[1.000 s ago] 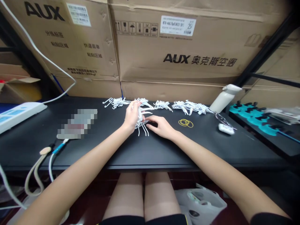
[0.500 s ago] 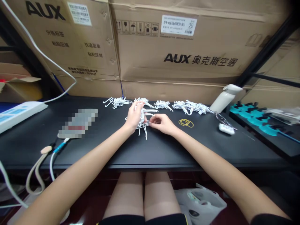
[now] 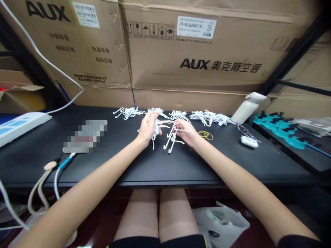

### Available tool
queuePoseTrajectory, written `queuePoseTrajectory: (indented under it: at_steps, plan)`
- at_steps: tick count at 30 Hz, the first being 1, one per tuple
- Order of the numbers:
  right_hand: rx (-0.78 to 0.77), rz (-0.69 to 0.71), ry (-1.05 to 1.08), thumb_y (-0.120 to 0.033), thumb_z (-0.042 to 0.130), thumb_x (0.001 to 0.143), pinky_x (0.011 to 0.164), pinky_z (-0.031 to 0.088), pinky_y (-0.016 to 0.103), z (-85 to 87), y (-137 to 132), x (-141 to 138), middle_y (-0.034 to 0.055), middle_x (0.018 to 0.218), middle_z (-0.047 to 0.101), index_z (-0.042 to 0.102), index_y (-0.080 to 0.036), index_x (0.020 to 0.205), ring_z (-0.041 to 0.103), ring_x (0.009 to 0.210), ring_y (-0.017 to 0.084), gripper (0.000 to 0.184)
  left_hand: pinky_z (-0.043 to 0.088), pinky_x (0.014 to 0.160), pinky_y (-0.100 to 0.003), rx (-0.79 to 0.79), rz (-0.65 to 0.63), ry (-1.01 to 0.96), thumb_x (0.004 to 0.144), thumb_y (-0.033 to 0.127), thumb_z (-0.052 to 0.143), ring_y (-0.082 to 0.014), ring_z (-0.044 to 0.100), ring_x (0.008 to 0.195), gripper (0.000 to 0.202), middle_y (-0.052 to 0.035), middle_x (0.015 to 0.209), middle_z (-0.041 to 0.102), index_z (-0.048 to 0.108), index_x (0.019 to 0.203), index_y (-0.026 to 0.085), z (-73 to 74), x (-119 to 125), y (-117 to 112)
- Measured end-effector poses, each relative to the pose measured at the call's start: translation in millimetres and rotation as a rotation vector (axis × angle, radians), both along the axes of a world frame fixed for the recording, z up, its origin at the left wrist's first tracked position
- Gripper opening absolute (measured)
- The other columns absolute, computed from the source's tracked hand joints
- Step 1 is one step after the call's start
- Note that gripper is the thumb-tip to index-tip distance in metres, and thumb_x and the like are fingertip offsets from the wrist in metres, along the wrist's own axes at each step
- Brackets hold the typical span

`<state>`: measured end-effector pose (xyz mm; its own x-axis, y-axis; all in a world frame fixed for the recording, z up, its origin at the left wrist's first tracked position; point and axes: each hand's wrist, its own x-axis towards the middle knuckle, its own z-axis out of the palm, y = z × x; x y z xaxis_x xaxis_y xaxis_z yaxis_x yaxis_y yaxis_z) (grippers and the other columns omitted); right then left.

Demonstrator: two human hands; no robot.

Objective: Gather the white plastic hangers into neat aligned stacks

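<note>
My left hand (image 3: 146, 129) is closed around a bunch of small white hooks (image 3: 156, 124) held just above the black table (image 3: 144, 162). My right hand (image 3: 188, 132) pinches a few white hooks (image 3: 172, 138) that hang down to the right of that bunch. Behind both hands, several bundles of the same white hooks (image 3: 210, 117) lie in a row along the back of the table. Yellow rubber bands (image 3: 206, 135) lie just right of my right hand.
Big AUX cardboard boxes (image 3: 196, 55) wall the back. A white bottle (image 3: 247, 107) leans at right, with a small white object (image 3: 249, 141) and teal parts (image 3: 281, 132) near it. A power strip (image 3: 20, 124), cables (image 3: 49, 172) and a blurred flat item (image 3: 85, 136) lie left.
My right hand has lifted off the table, pinched a few hooks out of the left hand's bunch and drawn them away to the right. My left hand stayed nearly in place.
</note>
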<state>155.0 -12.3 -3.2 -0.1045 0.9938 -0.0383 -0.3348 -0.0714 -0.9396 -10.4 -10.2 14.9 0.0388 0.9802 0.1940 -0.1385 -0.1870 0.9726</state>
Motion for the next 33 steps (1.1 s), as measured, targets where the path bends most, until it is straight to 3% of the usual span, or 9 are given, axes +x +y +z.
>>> queuePoseTrajectory:
  at_steps: [5,10,16,19,25,29,33]
  plan:
    - [-0.055,0.005,0.157,-0.019,0.063,0.062,0.051,0.046,0.022,2.8,3.3,8.8,-0.0054,0.055,0.053,0.057,-0.019,0.071,0.048,0.048,0.008,0.011,0.038,0.033,-0.021,0.036,-0.019,0.047,0.089,0.025,0.044,-0.0106,0.05,0.032,0.012,0.0053,0.056,0.05,0.051,0.095,0.018,0.2,1.8,-2.3]
    - [-0.037,-0.103,0.086,-0.015,0.062,0.066,0.052,0.047,0.022,2.9,3.3,10.3,-0.0036,0.058,0.058,0.061,-0.017,0.075,0.053,0.05,0.009,0.009,0.037,0.035,-0.02,0.104,-0.073,0.134,0.087,0.026,0.049,-0.0093,0.051,0.034,0.013,0.005,0.059,0.052,0.052,0.098,0.019,-7.0,2.6,-3.0]
    - [-0.097,-0.165,0.227,-0.008,0.06,0.073,0.058,0.051,0.021,1.1,7.7,10.9,-0.0027,0.063,0.061,0.062,-0.017,0.081,0.058,0.054,0.008,0.012,0.041,0.04,-0.02,0.204,0.021,0.195,0.089,0.031,0.049,-0.0092,0.053,0.039,0.017,0.0039,0.064,0.055,0.055,0.102,0.02,-11.9,-0.8,-0.8]
    - [-0.115,-0.202,0.256,-0.006,0.054,0.08,0.059,0.053,0.02,1.4,8.4,9.4,-0.0007,0.068,0.066,0.059,-0.017,0.082,0.061,0.057,0.008,0.013,0.041,0.04,-0.019,0.195,0.061,0.175,0.09,0.03,0.048,-0.0093,0.054,0.04,0.018,0.0039,0.065,0.054,0.054,0.104,0.02,-11.5,-2.9,0.8]
    - [-0.133,-0.263,0.089,-0.007,0.047,0.088,0.055,0.054,0.024,1.2,6.6,6.5,0.0032,0.073,0.071,0.053,-0.019,0.087,0.066,0.057,0.012,0.013,0.041,0.039,-0.02,0.177,0.092,0.161,0.09,0.032,0.048,-0.0088,0.052,0.038,0.017,0.0044,0.066,0.053,0.053,0.103,0.022,-12.7,-3.7,3.5]
    - [-0.152,-0.239,0.197,-0.009,0.047,0.091,0.054,0.053,0.021,1.3,8.4,6.7,0.0035,0.074,0.072,0.054,-0.018,0.082,0.065,0.057,0.01,0.014,0.042,0.04,-0.019,0.165,0.089,0.154,0.09,0.033,0.05,-0.008,0.052,0.039,0.019,0.0042,0.065,0.053,0.053,0.103,0.021,-12.4,-3.0,3.5]
    - [-0.163,-0.225,0.336,-0.014,0.053,0.09,0.048,0.049,0.016,5.1,10.8,9.1,-0.0018,0.067,0.067,0.056,-0.018,0.077,0.057,0.049,0.006,0.014,0.043,0.039,-0.019,0.168,0.076,0.161,0.09,0.033,0.049,-0.008,0.052,0.039,0.019,0.0045,0.065,0.053,0.053,0.104,0.021,-11.8,-2.5,2.7]
